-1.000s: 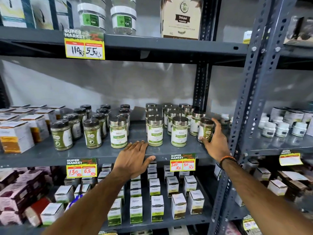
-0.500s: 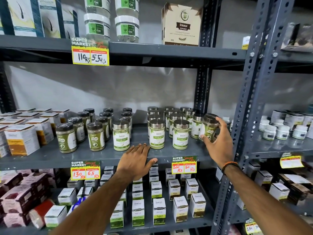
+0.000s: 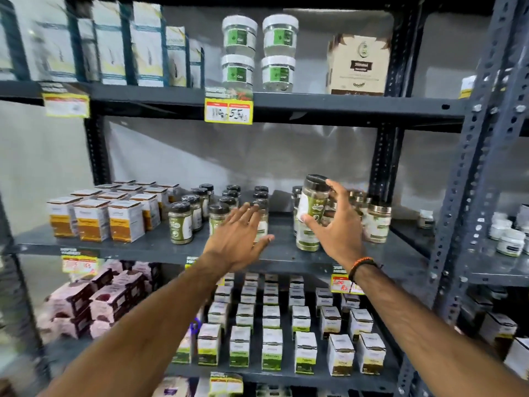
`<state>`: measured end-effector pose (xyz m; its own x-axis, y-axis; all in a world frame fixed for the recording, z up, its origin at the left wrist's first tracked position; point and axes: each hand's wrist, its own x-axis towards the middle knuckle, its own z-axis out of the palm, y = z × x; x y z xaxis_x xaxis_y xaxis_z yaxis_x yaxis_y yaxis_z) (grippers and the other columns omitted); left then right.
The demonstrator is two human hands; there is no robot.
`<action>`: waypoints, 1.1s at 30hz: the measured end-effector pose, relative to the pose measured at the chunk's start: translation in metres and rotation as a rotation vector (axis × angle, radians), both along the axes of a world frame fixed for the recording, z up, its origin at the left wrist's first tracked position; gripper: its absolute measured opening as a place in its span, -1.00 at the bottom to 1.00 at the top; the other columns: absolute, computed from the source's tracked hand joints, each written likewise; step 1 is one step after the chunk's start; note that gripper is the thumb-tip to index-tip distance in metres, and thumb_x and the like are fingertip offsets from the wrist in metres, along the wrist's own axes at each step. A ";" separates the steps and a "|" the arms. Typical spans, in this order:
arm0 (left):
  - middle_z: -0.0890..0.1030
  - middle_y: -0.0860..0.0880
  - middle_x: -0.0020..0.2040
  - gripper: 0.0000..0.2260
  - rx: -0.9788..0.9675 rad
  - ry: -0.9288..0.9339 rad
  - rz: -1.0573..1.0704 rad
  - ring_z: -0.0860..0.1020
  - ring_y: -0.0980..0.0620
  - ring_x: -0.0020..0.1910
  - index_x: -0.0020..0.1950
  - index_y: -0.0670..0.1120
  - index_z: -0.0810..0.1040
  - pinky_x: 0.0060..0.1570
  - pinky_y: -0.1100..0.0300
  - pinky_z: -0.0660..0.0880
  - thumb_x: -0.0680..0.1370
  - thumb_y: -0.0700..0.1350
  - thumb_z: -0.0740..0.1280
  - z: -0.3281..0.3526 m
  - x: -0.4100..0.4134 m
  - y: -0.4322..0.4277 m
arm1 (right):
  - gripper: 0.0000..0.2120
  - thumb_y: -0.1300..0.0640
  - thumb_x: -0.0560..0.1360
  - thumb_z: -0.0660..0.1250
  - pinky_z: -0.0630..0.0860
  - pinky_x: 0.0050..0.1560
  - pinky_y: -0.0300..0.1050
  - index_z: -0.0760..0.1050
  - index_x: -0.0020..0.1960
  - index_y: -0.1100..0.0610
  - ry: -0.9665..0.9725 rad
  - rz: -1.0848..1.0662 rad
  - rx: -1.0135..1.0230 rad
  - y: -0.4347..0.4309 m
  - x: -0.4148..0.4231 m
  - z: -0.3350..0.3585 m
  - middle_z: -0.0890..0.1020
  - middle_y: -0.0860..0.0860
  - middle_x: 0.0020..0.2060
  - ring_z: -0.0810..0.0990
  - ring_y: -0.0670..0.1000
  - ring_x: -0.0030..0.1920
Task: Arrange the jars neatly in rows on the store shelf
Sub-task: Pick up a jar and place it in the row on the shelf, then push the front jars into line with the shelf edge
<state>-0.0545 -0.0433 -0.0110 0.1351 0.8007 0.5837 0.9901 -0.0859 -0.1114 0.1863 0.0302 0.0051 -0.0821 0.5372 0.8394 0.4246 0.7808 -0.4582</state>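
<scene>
My right hand (image 3: 336, 224) grips a black-lidded jar of green powder (image 3: 313, 200) and holds it tilted in the air above the middle shelf (image 3: 148, 247). Below and behind it stand several silver-lidded jars (image 3: 376, 223), partly hidden by the hand. My left hand (image 3: 239, 239) hovers flat with fingers spread, over the shelf in front of the rows of black-lidded jars (image 3: 180, 222). It hides part of one or two jars behind it.
Orange and white boxes (image 3: 93, 219) fill the shelf's left end. A grey upright post (image 3: 469, 156) stands to the right. The upper shelf carries gel tubs (image 3: 239, 53) and a tan box (image 3: 357, 65); small white boxes (image 3: 272, 342) line the shelf below.
My right hand has lifted the black-lidded jar from the right end of the shelf and carried it up and leftward. My left hand rose off the shelf edge. The view tilted upward.
</scene>
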 end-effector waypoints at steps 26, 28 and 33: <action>0.27 -0.19 0.62 -0.23 -0.189 -0.169 0.280 0.22 -0.15 0.59 0.60 -0.18 0.20 0.56 -0.05 0.18 0.63 0.39 -0.03 -0.076 -0.220 -0.041 | -0.12 -0.17 0.39 0.60 0.57 0.15 -0.15 0.22 0.58 -0.22 -0.089 0.151 -0.160 0.006 -0.172 -0.091 0.57 -0.04 0.31 0.58 -0.09 0.14; 0.30 -0.17 0.61 -0.22 -0.196 -0.151 0.276 0.26 -0.13 0.58 0.60 -0.15 0.24 0.56 -0.04 0.18 0.61 0.40 -0.08 -0.078 -0.224 -0.036 | -0.10 -0.17 0.39 0.59 0.59 0.17 -0.12 0.19 0.60 -0.23 -0.109 0.149 -0.149 0.007 -0.173 -0.093 0.57 0.00 0.32 0.58 -0.07 0.16; 0.33 -0.13 0.61 -0.17 -0.200 -0.138 0.272 0.28 -0.11 0.58 0.61 -0.09 0.24 0.57 -0.07 0.21 0.57 0.45 -0.19 -0.084 -0.230 -0.032 | -0.04 -0.15 0.40 0.57 0.51 0.28 -0.09 0.10 0.63 -0.25 -0.118 0.119 -0.111 0.005 -0.177 -0.096 0.50 0.08 0.43 0.51 -0.07 0.28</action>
